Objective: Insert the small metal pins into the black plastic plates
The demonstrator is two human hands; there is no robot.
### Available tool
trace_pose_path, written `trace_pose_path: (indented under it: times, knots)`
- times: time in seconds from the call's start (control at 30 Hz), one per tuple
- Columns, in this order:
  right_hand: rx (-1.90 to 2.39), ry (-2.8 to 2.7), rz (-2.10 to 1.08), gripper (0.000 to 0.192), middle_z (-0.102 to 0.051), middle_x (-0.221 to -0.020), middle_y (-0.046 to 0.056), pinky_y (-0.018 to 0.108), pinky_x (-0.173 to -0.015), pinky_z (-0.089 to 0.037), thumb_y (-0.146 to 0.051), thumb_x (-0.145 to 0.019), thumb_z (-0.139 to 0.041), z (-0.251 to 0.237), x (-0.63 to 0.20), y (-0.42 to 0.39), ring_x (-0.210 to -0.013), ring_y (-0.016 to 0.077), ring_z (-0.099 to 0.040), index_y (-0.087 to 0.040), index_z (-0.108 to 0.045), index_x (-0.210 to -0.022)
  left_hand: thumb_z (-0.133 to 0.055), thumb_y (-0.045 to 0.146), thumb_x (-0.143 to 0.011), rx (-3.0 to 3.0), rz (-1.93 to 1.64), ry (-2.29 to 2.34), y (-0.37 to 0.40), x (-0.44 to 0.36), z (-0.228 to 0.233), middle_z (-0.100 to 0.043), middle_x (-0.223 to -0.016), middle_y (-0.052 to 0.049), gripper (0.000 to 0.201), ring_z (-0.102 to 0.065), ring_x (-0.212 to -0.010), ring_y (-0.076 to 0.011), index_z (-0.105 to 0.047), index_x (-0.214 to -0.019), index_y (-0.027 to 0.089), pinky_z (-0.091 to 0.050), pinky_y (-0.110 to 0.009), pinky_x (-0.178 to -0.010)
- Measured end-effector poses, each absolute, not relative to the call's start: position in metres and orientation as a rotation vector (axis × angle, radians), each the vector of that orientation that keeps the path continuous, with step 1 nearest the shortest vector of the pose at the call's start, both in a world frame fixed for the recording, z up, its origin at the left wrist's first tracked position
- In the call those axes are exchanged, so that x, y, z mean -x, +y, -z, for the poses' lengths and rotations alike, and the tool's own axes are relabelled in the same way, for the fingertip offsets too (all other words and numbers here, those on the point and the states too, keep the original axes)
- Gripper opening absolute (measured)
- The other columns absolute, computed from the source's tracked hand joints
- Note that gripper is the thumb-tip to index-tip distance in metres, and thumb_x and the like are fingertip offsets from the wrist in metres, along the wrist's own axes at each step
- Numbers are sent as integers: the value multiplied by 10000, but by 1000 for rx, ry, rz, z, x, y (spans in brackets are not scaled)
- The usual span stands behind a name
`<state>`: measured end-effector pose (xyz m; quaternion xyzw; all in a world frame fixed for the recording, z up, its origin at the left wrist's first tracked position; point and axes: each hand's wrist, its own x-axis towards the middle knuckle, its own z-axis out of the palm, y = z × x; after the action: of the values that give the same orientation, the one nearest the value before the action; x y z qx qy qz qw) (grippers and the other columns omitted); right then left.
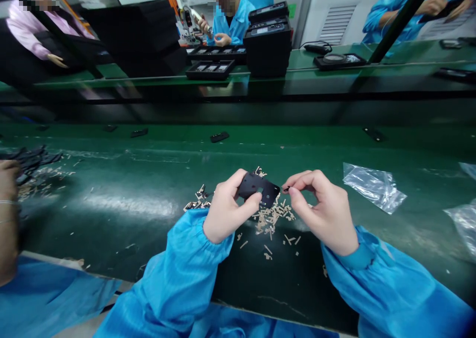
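Note:
My left hand (231, 204) grips a thin black plastic casing (256, 185) with cutouts, thumb on the near side and fingers behind it. Just to the right of the casing, my right hand (323, 206) pinches a small dark piece (286, 189) between thumb and forefinger. Under and around both hands lies a heap of small pale strips (273, 219) on the green work surface. A cluster of small dark and pale bits (197, 204) is beside my left wrist, partly hidden by it.
Clear plastic bags (374, 186) lie to the right. Several black casings (219, 137) rest along the green belt (178, 134) beyond. At left a co-worker's arm (8, 224) is near a dark pile (31, 162). Stacked black trays (267, 45) stand across, where other people sit.

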<state>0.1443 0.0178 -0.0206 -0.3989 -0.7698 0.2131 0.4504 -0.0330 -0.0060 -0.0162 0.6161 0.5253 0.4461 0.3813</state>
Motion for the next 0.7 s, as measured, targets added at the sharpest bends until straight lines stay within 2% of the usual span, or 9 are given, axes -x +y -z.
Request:
trace_pose_path:
  times: [0.27,0.7]
  knots:
    - [981,-1960,-314,140,-619,-730,-11,234,-570,-449,-93,-775,-517,22,-141,12,-638,113,-596,-208,-442,-746,-542,157,-726,-1506,-1112,1279,-12,26,8,-460,-540,59,101,-458,-436,-50,-443,-707,165,-371,-175,-435]
    - [945,-2000,-248,121,-631,-733,4,255,-561,-451,-113,-791,-513,19,-141,9,-632,129,-603,-212,-459,-748,-530,157,-733,-1439,-1122,1253,-13,25,6,-469,-551,60,79,-456,-407,-40,-452,-727,163,-367,-165,-412]
